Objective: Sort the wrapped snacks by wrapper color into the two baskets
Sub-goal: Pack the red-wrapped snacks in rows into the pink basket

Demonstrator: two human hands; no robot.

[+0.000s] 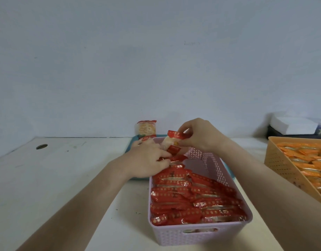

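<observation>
Pale blue-grey wall (156, 51) stands behind a white worktop (65, 178), which is matt and a little stained. The lilac basket (174, 236) is of plastic with a woven pattern pressed into its walls. Inside it the red snacks (192, 196) are packed on edge in rows; the far right corner is not yet filled.

Over the far end of this basket the right hand (201, 134) pinches the held snack (172, 140) by its upper red seal. This pack has a clear middle with a pale cake inside. The left hand (148, 160) lies against the far end of the row. I cannot tell whether its fingers pinch a pack or only press it.

To the right of the lilac basket is the orange basket (279, 160), with orange snacks (310, 160) inside. Behind the lilac basket a teal tray (130, 147) shows, and one spare snack (146, 127) leans on the wall.

I judge that the packs are light and the film is glossy and slippery. The cake probably crumbles, so it is better to take the flat crimped end and not to squeeze the middle.
</observation>
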